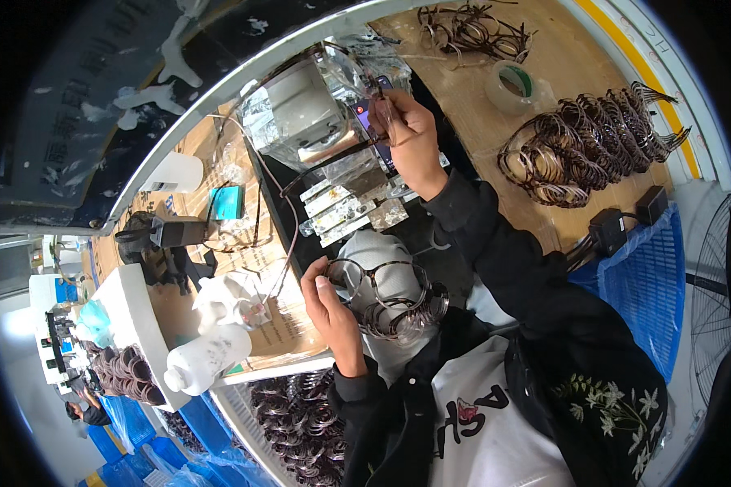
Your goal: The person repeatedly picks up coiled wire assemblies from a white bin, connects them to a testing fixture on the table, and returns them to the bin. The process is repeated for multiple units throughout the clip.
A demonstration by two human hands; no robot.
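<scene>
Thumb and fingers of my right hand (pixel 410 142) are closed on a dark pair of glasses (pixel 337 156) in front of a metal machine (pixel 300 105). One thin temple reaches left from the fingers; the lenses are hard to make out. My left hand (pixel 333 316) pinches the left rim of a tortoiseshell glasses frame (pixel 371 280). That frame lies over a rounded grey-white padded form (pixel 382 252) close to my body. Below it, more dark frames (pixel 398 321) sit bunched against my chest. Metal blocks (pixel 341 207) stand between the machine and the padded form.
A large bundle of stacked frames (pixel 593 146) lies on the right board, near a tape roll (pixel 512 85) and loose dark pieces (pixel 475 32). At left are a white bottle (pixel 207 357), a teal box (pixel 227 203) and a cable. A co-worker (pixel 93 410) appears far left.
</scene>
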